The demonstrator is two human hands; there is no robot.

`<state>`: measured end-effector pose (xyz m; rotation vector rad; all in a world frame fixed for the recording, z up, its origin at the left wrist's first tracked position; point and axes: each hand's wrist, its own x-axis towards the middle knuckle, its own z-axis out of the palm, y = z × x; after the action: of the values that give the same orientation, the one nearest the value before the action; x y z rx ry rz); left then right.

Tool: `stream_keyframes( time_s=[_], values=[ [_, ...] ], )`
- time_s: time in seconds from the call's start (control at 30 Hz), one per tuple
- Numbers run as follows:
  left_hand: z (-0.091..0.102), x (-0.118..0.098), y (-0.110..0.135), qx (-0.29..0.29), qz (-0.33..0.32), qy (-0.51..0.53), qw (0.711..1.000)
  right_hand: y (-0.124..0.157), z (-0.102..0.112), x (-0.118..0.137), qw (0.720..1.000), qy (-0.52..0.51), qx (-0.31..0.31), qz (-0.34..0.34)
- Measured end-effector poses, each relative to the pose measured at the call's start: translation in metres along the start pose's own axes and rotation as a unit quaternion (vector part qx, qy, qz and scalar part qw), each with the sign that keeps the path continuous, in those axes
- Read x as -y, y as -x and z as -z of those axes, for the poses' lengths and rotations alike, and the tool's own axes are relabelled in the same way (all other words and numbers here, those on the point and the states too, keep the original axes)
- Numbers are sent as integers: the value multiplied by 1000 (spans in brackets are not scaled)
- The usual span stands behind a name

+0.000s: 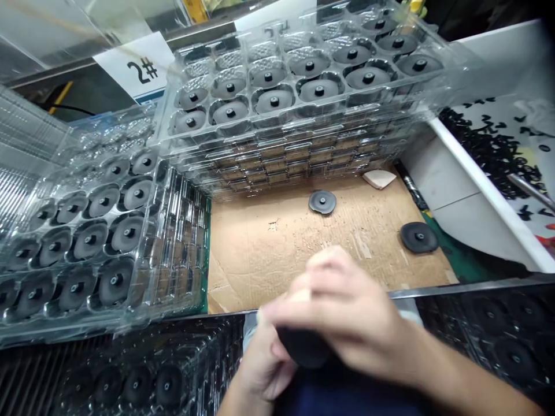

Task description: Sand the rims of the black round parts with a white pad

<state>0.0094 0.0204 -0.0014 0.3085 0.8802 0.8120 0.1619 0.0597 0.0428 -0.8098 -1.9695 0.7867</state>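
My right hand (347,318) and left hand (264,364) steady a black rubber disc (303,346) between them, fingers (329,277) clamped on it, just past the cardboard-covered worktop (277,260), near clear plastic trays (143,294) of matching discs.

Blister trays (303,75), seemingly stacked, behind cardboard (277,254).

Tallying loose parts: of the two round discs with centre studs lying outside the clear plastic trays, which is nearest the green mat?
The black disc at right, on the cardboard's edge; the greyer disc lies further left, below the stacked trays.
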Motion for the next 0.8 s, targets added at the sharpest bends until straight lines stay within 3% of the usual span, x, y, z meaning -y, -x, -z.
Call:
stream_keyframes(
  time_s=[0.13, 0.2, 0.3, 0.5, 0.8],
  values=[
    [1, -1, 1, 86, -1, 103, 991, 22, -1, -45, 961, -12, -69, -267],
    [2, -3, 2, 93, 2, 133, 987, 40, -8, -65, 949, 27, -45, -312],
    [3, -7, 1, 60, 20, 135, 989, 67, -24, -81, 943, 95, -18, -319],
    [7, -7, -4, 22, 9, 146, 989, 93, -48, -76, 928, 201, 9, -312],
    [7, -3, -5, -9, -26, 174, 984, 84, -38, -105, 935, 220, -34, -278]
  ],
)
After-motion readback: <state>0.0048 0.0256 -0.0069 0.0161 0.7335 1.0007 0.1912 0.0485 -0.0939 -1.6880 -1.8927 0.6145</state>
